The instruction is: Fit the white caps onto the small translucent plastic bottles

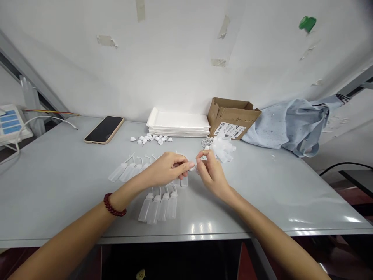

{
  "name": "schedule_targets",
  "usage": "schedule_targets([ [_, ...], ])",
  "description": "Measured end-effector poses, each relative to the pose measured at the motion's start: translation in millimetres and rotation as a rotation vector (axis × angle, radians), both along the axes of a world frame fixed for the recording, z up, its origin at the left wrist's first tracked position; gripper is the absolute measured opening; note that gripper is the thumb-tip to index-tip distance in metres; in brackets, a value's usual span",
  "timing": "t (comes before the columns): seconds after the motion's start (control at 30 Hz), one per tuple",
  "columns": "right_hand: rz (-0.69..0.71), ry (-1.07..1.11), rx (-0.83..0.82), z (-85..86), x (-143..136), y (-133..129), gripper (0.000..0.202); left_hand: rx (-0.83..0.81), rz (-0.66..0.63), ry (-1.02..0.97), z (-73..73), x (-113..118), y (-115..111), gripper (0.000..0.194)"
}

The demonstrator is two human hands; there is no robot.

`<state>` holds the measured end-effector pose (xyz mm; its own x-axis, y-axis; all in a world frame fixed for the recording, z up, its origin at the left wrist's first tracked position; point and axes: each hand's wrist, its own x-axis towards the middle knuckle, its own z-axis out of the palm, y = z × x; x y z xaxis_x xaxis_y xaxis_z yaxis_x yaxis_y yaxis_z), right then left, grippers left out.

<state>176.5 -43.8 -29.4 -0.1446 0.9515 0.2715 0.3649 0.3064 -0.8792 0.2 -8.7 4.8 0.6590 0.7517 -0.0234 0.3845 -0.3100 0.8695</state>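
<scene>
Squeeze bottles (158, 207), four, nearest. Left hand (171, 171) pinched on small whitish piece (192, 168), mostly finger-covered; right hand (212, 173) beside it, thumb and index curled nearly together, hold can't tell. Second bottle row (117, 172) part-hidden by left hand. White caps (154, 139) beyond.

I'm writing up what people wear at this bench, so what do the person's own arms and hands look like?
The left hand and right hand are ungloved, and no sleeves show on the arms. A dark red bracelet of round beads circles the left wrist; nothing worn shows at the right wrist.
</scene>
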Motion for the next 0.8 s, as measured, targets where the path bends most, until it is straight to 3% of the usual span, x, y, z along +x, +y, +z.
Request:
schedule_targets([
  [0.1, -0.018, 0.040, -0.045, -0.3, 0.4, 1.5, 0.006, 0.049, 0.002, -0.002, -2.1, 1.8, -2.1, 0.034],
  [0.27, 0.014, 0.267, -0.306, 1.9, 0.7, 7.3, 0.010, 0.589, -0.057, 0.009, -17.5, 4.8, -2.5, 0.027],
  [0.37, 0.058, 0.365, -0.475, 4.7, 0.8, 9.7, 0.012, 0.752, -0.073, -0.002, -24.6, 5.7, -1.4, 0.024],
  [0.47, 0.062, 0.396, -0.515, 6.3, 1.0, 9.8, 0.014, 0.669, -0.036, -0.035, -21.6, 6.0, -1.8, 0.022],
  [0.7, -0.067, 0.082, -0.098, -2.7, 2.8, 6.4, 0.007, 0.159, 0.011, 0.006, -4.6, 4.5, -5.1, 0.038],
  [0.8, -0.065, 0.078, -0.123, -2.7, 1.7, 5.9, 0.008, 0.098, 0.001, 0.006, -5.3, 4.8, -5.1, 0.040],
])
